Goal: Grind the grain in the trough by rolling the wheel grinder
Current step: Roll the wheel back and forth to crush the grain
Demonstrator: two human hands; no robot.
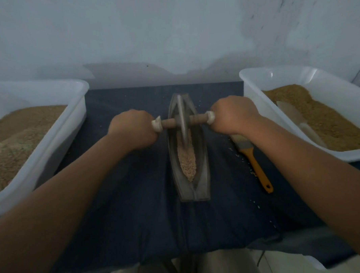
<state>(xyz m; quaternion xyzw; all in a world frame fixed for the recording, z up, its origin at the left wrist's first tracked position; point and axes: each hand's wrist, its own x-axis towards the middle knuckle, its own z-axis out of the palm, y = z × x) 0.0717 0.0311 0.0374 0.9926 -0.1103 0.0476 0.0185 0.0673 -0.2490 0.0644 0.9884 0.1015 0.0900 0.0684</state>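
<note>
Gripping handle ends of wheel grinder (182, 121) with left hand (133, 130) and right hand (234, 115), in trough (203, 156), toward far edge of table (126, 200), beyond grain (187, 159).

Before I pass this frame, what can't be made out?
Head view only.
Handle ends of the wheel grinder: wrapped inside left hand and right hand.
Its rim: motion-blurred; grain beneath it hidden.
Bristles of the brush: partly under the right wrist.
The left tub and right tub: cut off by frame edges.
</note>
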